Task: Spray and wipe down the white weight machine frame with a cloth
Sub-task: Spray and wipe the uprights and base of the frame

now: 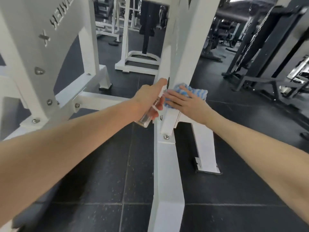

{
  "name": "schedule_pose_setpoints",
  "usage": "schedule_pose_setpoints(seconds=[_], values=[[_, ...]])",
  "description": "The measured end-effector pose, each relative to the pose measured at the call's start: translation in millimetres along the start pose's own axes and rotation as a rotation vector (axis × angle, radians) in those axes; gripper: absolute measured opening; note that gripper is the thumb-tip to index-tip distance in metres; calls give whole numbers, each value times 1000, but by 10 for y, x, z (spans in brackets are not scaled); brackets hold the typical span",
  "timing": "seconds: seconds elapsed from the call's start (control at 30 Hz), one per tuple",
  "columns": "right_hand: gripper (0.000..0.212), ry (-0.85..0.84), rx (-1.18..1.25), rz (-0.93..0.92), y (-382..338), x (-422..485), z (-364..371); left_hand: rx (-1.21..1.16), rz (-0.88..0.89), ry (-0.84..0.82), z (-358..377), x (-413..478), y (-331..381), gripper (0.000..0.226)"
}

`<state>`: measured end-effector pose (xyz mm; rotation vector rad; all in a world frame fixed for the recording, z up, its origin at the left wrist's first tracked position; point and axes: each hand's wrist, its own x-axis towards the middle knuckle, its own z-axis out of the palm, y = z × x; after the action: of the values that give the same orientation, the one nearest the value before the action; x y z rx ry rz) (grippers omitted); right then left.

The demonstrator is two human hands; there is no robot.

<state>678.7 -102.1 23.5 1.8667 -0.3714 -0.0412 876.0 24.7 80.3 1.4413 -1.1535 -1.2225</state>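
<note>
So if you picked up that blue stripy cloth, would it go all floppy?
Probably floppy: the cloth seems to bend round the corner of the white frame under the flat right hand. It looks fluffy and thin, so likely light. Let go, it would probably slide off the upright frame.

Raised lettering on the white machine frame's side plate, high up and to the left of the left hand gripping the spray bottle, stands upside down and is cut by the picture's edge; it appears to read "OWER". Just below it sits a raised "X". A dark mark on the upright far above the right hand is too cropped to read.
</note>
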Motion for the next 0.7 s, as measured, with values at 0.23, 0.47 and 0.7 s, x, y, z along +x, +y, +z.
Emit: schedule_pose_setpoints(seconds=[0.23,0.47,0.7], values=[[71,126,-69,220,1604,371,-513,-78,164,-4,-201,-53,1440,53],[67,108,-36,223,2693,574,-961,-72,232,47,-363,3,2500,53],[71,217,121,567,3857,999,-1434,-119,393,-10,-340,-85,3360,45]])
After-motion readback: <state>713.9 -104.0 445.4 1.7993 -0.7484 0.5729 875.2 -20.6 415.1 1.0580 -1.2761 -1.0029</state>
